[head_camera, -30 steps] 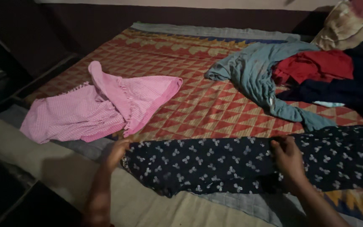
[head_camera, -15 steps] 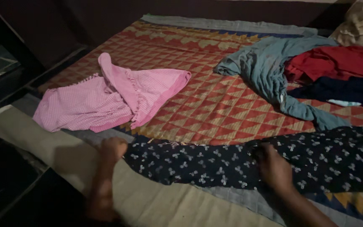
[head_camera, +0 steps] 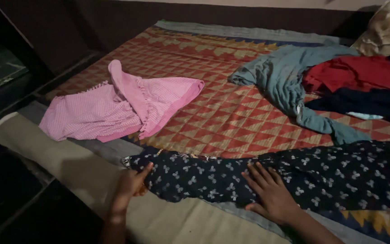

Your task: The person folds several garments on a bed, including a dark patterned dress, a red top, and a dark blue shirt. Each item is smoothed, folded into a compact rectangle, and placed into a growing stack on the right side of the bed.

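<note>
Step in hand, by my read: flattening the dark print cloth (head_camera: 267, 174) along the near edge of the bed (head_camera: 231, 113).

- Left hand (head_camera: 132, 183): at the cloth's left end, about 7 o'clock in view. Fingers curled at the hem, thumb up; looks like a light pinch on the edge, but too dim to be sure.
- Right hand (head_camera: 269, 190): open, palm down, fingers spread, pressing flat on the cloth near its middle. Grips nothing.
- Cloth: navy with small white motifs, a long band from 7 o'clock out to 3 o'clock, over the patterned red-and-tan bedspread and the grey border.

Next move likely calls for keeping the left end pinned or taut while the right palm sweeps outward, so no crease gets trapped.

Elsewhere:
- pink checked cloth (head_camera: 113, 108) at 10 o'clock, loosely folded
- teal garment (head_camera: 285, 77) at 1 o'clock, crumpled
- red cloth (head_camera: 353, 72) and a dark one at 2 o'clock, touching

No packages, labels or signs visible.
</note>
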